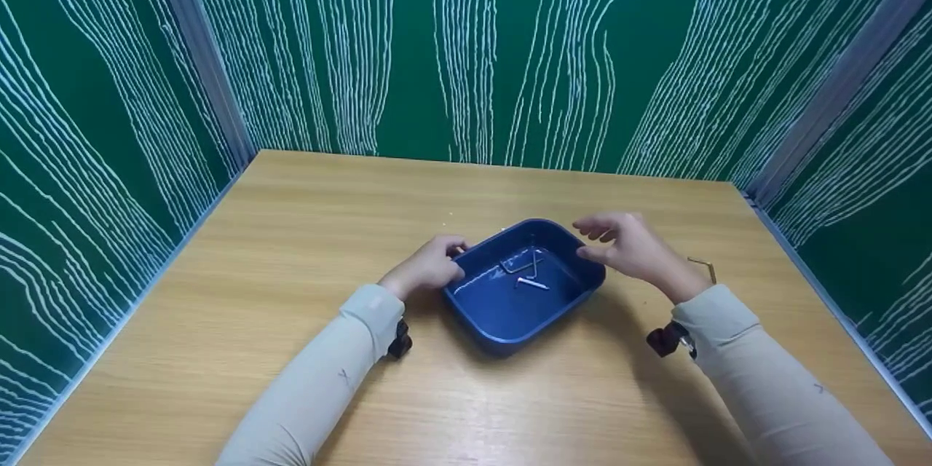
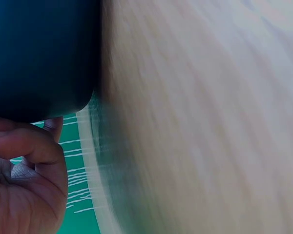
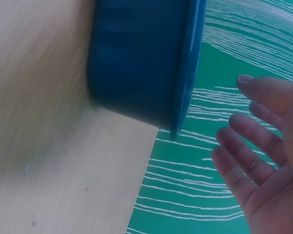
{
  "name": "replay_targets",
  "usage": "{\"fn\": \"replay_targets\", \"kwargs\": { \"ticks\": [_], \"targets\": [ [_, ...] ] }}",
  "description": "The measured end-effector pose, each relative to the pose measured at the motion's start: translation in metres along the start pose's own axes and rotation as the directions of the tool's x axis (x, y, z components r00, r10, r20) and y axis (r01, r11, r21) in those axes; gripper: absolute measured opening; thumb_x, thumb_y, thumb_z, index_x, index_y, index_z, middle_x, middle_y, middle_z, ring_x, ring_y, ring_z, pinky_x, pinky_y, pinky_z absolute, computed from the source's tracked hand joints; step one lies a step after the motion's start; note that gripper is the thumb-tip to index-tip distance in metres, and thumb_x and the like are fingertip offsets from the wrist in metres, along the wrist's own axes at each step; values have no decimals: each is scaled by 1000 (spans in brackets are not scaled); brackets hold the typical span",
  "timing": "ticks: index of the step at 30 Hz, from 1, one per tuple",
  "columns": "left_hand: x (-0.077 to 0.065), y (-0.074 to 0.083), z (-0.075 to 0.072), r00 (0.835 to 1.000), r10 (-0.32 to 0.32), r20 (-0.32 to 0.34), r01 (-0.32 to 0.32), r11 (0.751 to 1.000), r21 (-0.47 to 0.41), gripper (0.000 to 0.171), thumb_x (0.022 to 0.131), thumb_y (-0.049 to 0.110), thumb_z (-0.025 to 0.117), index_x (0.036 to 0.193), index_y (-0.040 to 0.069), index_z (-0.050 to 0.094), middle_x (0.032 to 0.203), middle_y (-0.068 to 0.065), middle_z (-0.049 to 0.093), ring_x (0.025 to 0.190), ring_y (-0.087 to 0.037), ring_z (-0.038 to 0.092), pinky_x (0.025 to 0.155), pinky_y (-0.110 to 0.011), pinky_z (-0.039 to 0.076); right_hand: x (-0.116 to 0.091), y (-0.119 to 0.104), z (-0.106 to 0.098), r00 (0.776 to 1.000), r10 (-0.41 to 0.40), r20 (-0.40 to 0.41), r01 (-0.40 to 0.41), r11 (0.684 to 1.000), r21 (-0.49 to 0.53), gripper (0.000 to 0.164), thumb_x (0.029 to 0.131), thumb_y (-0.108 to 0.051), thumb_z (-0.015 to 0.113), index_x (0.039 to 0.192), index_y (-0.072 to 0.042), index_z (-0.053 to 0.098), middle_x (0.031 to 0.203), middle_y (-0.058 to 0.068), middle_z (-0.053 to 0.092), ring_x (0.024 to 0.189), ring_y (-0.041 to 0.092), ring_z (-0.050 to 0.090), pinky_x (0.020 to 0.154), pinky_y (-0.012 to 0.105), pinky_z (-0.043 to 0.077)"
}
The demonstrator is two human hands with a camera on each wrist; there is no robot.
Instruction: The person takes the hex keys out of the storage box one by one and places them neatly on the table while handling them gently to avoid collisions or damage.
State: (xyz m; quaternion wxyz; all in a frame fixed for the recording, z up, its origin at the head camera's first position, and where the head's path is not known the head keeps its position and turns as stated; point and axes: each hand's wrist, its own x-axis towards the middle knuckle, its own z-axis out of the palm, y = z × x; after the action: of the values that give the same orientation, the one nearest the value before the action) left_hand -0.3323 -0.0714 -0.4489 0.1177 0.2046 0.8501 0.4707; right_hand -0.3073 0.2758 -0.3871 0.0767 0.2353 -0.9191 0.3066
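Note:
A dark blue plastic tub (image 1: 502, 317) stands at an angle on the wooden table. Inside lie two L-shaped hex keys (image 1: 520, 267), crossing each other, and a short pale rod (image 1: 534, 283) with a reddish end. My left hand (image 1: 431, 263) holds the tub's left end, with curled fingers against the outer wall; some fingertips are hidden in the left wrist view. My right hand (image 1: 617, 240) hovers by the tub's right end, fingers loosely bent and nothing in them. In the right wrist view a gap separates that hand (image 3: 268, 146) from the tub's rim (image 3: 188, 68).
A brass-coloured L-shaped hex key (image 1: 705, 263) lies on the table (image 1: 328, 211) beyond my right wrist, partly hidden by it. A few tiny specks (image 1: 447, 218) dot the wood behind the tub. Green panels (image 1: 408, 51) with white wavy lines wall in the back and sides.

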Motion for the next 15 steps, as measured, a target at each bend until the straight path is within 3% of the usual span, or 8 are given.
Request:
{"fn": "replay_targets", "kwargs": {
  "ticks": [15],
  "targets": [
    [0,0,-1,1000,-2,3,2,1000,5,39,83,-6,60,119,3,72,114,-15,72,102,-24,63,87,-33,54,15,-9,17,994,-5,107,10,999,-49,33,94,-4,81,125,6,76,118,25,79,107,41,76,96,61,60]
  ]
}}
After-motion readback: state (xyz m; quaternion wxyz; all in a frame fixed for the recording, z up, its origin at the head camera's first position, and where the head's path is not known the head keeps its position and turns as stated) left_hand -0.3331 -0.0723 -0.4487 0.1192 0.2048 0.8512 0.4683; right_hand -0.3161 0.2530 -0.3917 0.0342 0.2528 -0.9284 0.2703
